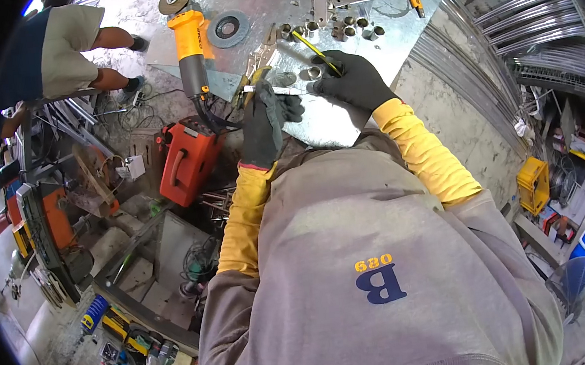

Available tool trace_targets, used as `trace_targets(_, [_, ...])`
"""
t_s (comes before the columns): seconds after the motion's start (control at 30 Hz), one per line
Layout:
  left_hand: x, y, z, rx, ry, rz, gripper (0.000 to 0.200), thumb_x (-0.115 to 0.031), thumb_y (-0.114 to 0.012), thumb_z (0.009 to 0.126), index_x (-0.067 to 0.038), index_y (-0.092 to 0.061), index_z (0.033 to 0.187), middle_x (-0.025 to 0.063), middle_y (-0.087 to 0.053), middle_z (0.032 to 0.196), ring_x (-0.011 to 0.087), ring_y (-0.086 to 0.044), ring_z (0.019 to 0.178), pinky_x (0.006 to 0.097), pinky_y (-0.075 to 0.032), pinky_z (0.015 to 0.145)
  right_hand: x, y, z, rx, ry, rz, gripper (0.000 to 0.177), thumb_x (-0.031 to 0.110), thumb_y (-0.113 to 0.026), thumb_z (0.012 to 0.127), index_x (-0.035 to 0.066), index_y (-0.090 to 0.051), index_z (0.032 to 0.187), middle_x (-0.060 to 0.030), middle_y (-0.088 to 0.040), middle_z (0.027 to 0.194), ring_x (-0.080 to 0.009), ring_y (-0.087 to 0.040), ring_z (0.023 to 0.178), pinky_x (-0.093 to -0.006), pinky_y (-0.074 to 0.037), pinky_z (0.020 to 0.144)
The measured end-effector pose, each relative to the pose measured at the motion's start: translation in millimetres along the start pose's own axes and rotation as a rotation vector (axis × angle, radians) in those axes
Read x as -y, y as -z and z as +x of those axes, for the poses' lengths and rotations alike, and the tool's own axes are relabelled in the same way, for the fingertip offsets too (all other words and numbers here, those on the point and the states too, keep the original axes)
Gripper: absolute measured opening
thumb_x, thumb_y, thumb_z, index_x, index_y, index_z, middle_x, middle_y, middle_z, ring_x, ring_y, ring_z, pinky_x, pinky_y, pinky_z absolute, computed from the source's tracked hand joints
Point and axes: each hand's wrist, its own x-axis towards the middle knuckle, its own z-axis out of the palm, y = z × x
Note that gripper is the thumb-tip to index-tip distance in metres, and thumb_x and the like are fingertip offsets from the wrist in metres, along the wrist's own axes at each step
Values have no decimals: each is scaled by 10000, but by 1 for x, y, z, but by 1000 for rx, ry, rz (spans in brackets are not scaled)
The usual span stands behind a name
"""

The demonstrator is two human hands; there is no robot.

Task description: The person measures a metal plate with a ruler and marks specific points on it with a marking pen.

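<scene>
On the bench (343,124), a sheet of grey metal, both gloved hands are seen close together. The left hand (264,118) is closed around a bar (286,91), thin and pale, which is laid across the sheet and points toward the right hand (353,83). The right hand is closed on a pencil (313,48), yellow, which is held tilted with its far end away from the body. Just beyond the left hand, pliers (260,61) are seen lying on the sheet; whether they are touched by the glove cannot be told. Short rings (349,27) of metal are spread beyond the pencil, some of them in a loose row. To the left of the pliers a grinder (188,40), yellow and grey, is laid with its wheel away from the body, and a disc (228,27) is placed flat just beside it. Below the bench edge a red case (186,158) is seen. At the far left another person (57,50) is seen, bent over, well apart from the bench.
</scene>
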Motion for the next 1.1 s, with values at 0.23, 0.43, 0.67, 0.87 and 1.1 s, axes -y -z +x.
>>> trace_targets(0.23, [1,4,2,-81,-51,84,324,-204,-579,1089,49,-626,1287,176,-736,1064,261,-743,902,408,-625,792,2,-1,2,-17,-12,-8,437,364,-817,798,128,-782,1163,-103,-761,909,-263,-720,831,-385,-563,817])
trace_targets(0.43, [-6,-10,9,-165,-170,-45,247,-108,-615,1061,69,-665,1225,188,-759,1028,291,-777,925,405,-657,807,3,0,3,1,30,12,465,353,-819,805,137,-764,1213,-94,-761,923,-253,-721,840,-381,-561,817])
trace_targets(0.67, [-9,-2,29,-79,-26,-67,280,-120,-590,1081,99,-663,1237,214,-760,1041,271,-775,897,394,-659,783,11,-1,-5,-61,10,-103,452,373,-830,791,127,-758,1163,-104,-748,912,-277,-712,858,-405,-555,820])
trace_targets(0.87, [-2,-13,30,-169,-69,53,284,-145,-680,1033,85,-699,1198,182,-758,1042,294,-771,942,446,-645,853,11,1,-3,-59,23,-149,457,395,-836,798,143,-768,1174,-109,-761,947,-274,-718,869,-397,-555,829])
trace_targets(1.1, [-10,-25,28,-291,-24,179,146,-89,-706,1012,28,-734,1094,49,-766,939,112,-701,742,289,-543,620,10,-3,-4,-98,47,-175,420,397,-809,805,149,-764,1141,-124,-758,926,-319,-722,868,-428,-553,811])
